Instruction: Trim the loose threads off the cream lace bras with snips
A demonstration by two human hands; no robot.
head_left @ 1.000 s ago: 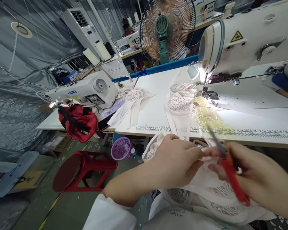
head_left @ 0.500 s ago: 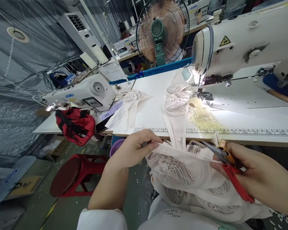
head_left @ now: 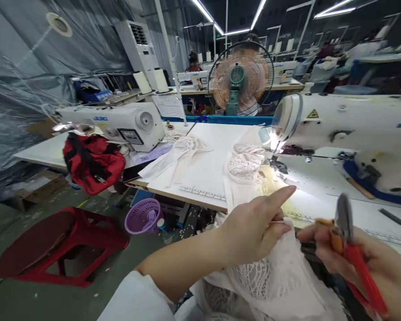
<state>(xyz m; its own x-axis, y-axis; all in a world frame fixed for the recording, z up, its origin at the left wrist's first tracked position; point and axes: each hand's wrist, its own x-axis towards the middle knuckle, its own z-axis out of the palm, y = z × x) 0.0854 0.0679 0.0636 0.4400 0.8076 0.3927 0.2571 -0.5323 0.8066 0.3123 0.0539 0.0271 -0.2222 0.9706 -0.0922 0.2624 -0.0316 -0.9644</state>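
Midway, we judge: our left hand [head_left: 245, 232] pinches a white lace bra [head_left: 279, 274] by the front edge of the white table [head_left: 205, 156], fingers together on it; our right hand [head_left: 386, 263] wraps red-handled metal scissors [head_left: 362, 269]. Bra not set down yet; cuts done or left, we can't tell.

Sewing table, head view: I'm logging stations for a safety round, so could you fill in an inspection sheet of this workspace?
Surface: white table, with a ruler strip along its front edge.
Work things: white lace garment in front of the table; red-handled scissors.
Clutter: red bag to the left; purple basket below table level.
Hands: left hand pinches the garment, index finger extended; right hand holds the scissors, blades upward.
Cables: nothing seen clearly.
Surroundings: lit sewing machine at right; fan behind; red stool at left.
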